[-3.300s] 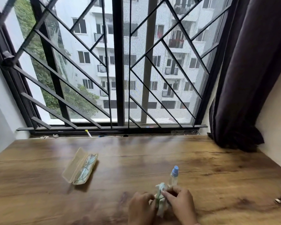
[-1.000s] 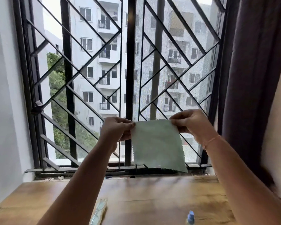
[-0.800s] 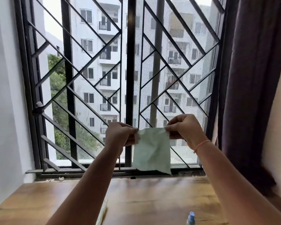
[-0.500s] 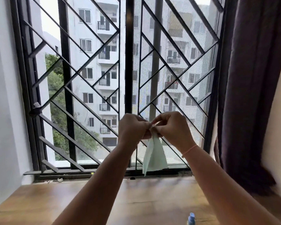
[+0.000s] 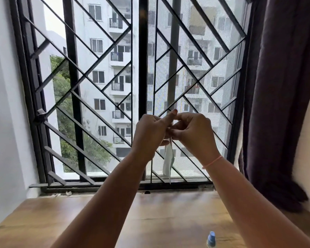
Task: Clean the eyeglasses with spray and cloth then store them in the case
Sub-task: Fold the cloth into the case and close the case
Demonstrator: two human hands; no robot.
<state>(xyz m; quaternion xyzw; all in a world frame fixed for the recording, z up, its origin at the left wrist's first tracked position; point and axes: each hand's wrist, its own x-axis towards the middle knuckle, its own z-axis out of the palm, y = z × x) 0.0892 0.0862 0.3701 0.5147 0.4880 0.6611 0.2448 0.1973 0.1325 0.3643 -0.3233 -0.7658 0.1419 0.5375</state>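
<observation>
we held our left hand and right hand up together before the window grille, fingers curled and pinching the top of the pale green cloth. the cloth hung folded and narrow at 6 o'clock of the hands. which fingers met the fabric we could not quite tell, since the hands overlapped. a pink band circled our right wrist. the spray bottle, only its blue cap showing, stood on the wooden table at 5 o'clock of the view; a dark curtain hung at 3 o'clock.
</observation>
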